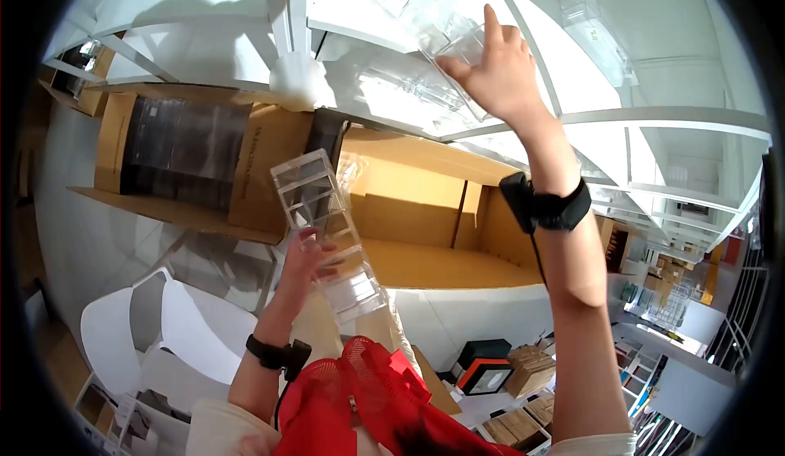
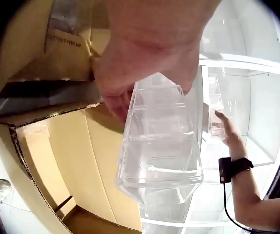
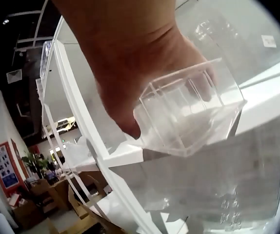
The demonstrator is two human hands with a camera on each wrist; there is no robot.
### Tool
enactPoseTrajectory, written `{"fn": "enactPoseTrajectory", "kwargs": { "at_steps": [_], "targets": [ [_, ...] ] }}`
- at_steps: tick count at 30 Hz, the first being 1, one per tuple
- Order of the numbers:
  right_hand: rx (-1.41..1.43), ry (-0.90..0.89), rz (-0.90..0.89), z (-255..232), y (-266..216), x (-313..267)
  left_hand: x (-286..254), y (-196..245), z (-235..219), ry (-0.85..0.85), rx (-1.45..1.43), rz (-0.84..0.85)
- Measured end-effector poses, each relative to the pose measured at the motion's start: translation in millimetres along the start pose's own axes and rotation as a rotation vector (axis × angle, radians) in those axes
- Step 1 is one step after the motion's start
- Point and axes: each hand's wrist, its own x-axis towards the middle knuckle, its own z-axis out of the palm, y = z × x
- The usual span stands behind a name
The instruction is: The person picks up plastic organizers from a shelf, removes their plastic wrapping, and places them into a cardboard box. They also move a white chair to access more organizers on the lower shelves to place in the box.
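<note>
Clear plastic organizers are in both hands. Nearest, the left hand (image 1: pixel 307 258) is raised in front of the person's chest and grips a long stack of clear trays (image 1: pixel 327 231), tilted so its far end leans up toward the shelving; the left wrist view shows the fingers (image 2: pixel 118 100) curled round the upper end of that stack (image 2: pixel 162 141), with its divided compartments hanging below the palm. A black wrist strap (image 1: pixel 274 352) sits on that forearm, and red mesh fabric (image 1: pixel 360 399) fills the bottom of the head view.

Behind the stack stands a large open cardboard box (image 1: pixel 425 219), its flaps spread, and to its left a second carton (image 1: pixel 176 158) holds dark, plastic-wrapped contents.

Farther up, the right hand (image 1: pixel 499 72) reaches overhead to the white shelf (image 1: pixel 679 121). It holds a small clear box (image 1: pixel 450 39) against the shelf's upper level, thumb on one side and fingers on the other, the index finger pointing straight up. In the right wrist view the fingers (image 3: pixel 125 112) wrap the small box (image 3: pixel 189 112), which rests just above the shelf's white edge (image 3: pixel 262 105). More clear plastic lies on the level below. White chairs (image 1: pixel 155 333) and cartons on the floor (image 1: pixel 523 374) lie well apart, far beneath.
</note>
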Motion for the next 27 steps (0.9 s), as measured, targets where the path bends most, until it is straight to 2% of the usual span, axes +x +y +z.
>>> {"fn": "enactPoseTrajectory", "kwargs": {
  "at_steps": [6, 8, 11, 12, 13, 15, 17, 18, 20, 24, 27],
  "targets": [
    [0.507, 0.193, 0.202, 3, -15, -59, 5, 4, -11, 0.074, 0.057, 0.054],
    [1.156, 0.041, 0.433, -1, -22, -92, 6, 6, -14, 0.072, 0.05, 0.08],
    [1.484, -0.019, 0.479, 13, -31, -156, 5, 13, -15, 0.078, 0.032, 0.068],
    [1.494, -0.06, 0.466, 14, -35, -173, 5, 15, -13, 0.09, 0.073, 0.054],
    [1.389, -0.092, 0.436, 14, -39, -185, 5, 16, -10, 0.102, 0.112, 0.04],
    [1.243, -0.128, 0.493, 36, -45, -219, 7, 14, -2, 0.102, 0.184, 0.007],
    [0.966, -0.273, 0.48, 28, -56, -225, 12, 6, 12, 0.079, 0.248, -0.03],
    [0.841, -0.337, 0.464, 31, -59, -231, 13, 3, 20, 0.051, 0.223, -0.025],
    [0.771, -0.409, 0.466, 46, -66, -245, 14, -3, 35, -0.004, 0.171, -0.014],
    [0.74, -0.421, 0.54, 53, -75, -257, 20, -24, 45, 0.005, 0.159, 0.045],
    [0.626, -0.357, 0.44, 53, -72, -261, 24, -42, 45, -0.07, 0.062, 0.114]
  ]
}}
